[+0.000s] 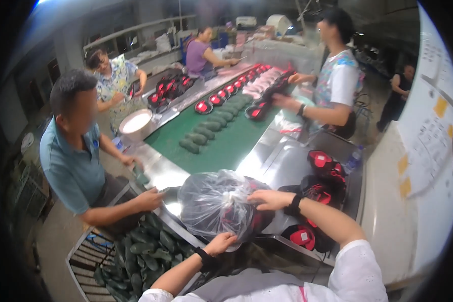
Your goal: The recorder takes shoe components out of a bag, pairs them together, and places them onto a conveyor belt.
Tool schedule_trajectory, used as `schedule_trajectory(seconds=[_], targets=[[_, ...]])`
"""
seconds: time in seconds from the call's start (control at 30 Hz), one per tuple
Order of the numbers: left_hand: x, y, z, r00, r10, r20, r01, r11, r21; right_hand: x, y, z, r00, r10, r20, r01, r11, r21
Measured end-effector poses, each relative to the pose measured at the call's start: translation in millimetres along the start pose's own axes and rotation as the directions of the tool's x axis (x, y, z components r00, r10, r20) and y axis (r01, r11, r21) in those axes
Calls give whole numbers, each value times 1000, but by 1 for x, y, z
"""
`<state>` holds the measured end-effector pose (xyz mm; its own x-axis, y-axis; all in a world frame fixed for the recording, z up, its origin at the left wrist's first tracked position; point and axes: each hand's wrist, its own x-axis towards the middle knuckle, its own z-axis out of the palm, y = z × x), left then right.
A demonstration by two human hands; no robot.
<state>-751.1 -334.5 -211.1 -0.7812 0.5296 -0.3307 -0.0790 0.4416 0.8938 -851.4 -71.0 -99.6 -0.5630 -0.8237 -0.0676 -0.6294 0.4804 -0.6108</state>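
A large clear plastic bag, bunched together at its top, stands in front of me at the near end of the green belt. Dark things show through it, too blurred to name. My right hand is closed on the bag's right side, close to the bunched plastic. Lower down, my left hand pinches the bag's near edge. Beside it on the right, black and red shoe-like pieces lie piled in a metal tray.
A green conveyor belt carries rows of green, black-red and pink pieces. At lower left stands a wire crate full of dark green pieces. A person in a blue shirt works at my left; others stand along the belt. A white basin sits beside it.
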Motion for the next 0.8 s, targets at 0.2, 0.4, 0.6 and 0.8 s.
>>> schedule_trajectory(seconds=[0.2,0.4,0.6,0.8], targets=[[-17,89,-54,964,192,-186,-38,789,614,7,34,6,938,149,-313,-108,983,146],[26,96,-100,884,426,-194,-150,651,744,33,-25,-16,937,68,-343,28,963,266],[26,87,-127,907,420,9,-377,805,459,48,-36,-12,914,214,-344,-142,965,222],[27,83,-122,825,537,177,-448,430,784,62,-38,18,906,301,-298,-301,952,48]])
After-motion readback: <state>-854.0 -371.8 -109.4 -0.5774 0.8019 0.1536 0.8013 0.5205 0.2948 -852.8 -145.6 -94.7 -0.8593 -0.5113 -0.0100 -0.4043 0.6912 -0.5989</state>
